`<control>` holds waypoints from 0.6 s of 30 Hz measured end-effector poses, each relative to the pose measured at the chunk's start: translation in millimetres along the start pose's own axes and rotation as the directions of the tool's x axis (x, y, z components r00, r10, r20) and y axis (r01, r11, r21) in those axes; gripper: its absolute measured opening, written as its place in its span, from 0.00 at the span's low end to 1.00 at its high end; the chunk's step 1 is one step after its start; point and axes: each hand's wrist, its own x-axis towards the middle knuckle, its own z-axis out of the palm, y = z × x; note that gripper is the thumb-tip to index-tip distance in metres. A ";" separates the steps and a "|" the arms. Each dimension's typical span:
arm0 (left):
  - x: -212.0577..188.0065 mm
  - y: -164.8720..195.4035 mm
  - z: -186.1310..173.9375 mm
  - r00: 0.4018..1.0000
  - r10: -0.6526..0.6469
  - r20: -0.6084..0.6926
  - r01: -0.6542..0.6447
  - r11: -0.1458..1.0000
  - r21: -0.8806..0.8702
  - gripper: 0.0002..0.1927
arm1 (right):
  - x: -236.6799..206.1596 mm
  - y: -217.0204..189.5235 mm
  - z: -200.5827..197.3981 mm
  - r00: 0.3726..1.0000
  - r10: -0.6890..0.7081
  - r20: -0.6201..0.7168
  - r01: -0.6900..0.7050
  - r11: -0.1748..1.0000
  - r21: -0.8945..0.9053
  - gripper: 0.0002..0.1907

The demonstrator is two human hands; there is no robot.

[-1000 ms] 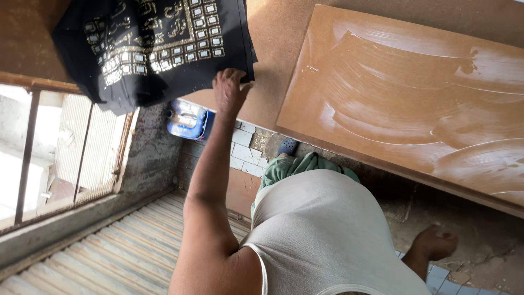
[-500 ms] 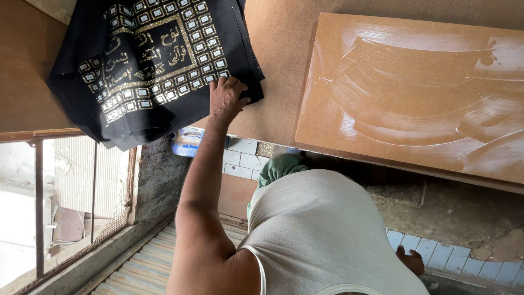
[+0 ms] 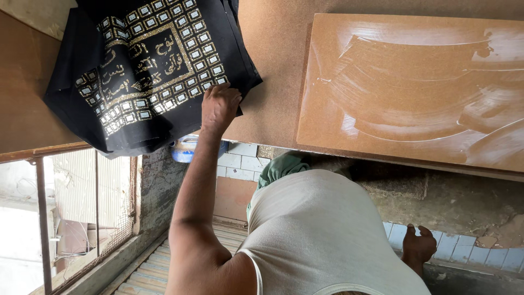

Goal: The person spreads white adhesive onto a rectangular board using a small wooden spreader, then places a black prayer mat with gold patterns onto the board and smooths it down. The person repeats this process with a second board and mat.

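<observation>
Left hand (image 3: pixel 219 106): reaches forward, arm outstretched, fingers curled down onto the near edge of the black cloth (image 3: pixel 147 71); it grips or presses the hem there, and which of the two cannot be told.
Right hand (image 3: pixel 419 247): hangs low beside the body, away from the work, over the tiled floor (image 3: pixel 469 257); fingers loosely bent, holding nothing that shows.
Black cloth: lies spread on the brown surface (image 3: pixel 273 82), one side drooping over the surface's edge; it bears gold lettering inside a border of small gold squares.
Board (image 3: pixel 415 87): a flat tan panel on the same surface, just beside the cloth, streaked with pale, wet-looking smears.
Below the surface: a blue and white container (image 3: pixel 188 148) against the wall, near a barred window (image 3: pixel 71 218).
</observation>
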 end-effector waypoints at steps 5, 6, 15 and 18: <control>-5.1 4.0 -13.0 0.986 -0.152 -0.073 0.145 0.985 -0.095 0.06 | -7.0 4.8 3.2 0.996 -0.066 0.052 0.067 0.997 -0.025 0.20; -6.3 4.6 -17.5 0.985 -0.152 -0.082 0.145 0.985 -0.092 0.06 | -8.2 6.1 3.6 0.997 -0.054 0.062 0.057 0.997 -0.049 0.20; -9.1 2.4 -33.3 0.951 -0.288 -0.115 0.216 0.881 -0.422 0.11 | -12.9 8.3 3.3 0.995 0.067 0.074 -0.064 0.997 -0.042 0.19; -8.3 1.4 -37.2 0.928 -0.368 -0.058 0.309 0.847 -0.432 0.14 | -12.8 7.7 2.6 0.992 0.098 0.075 -0.096 0.995 -0.031 0.19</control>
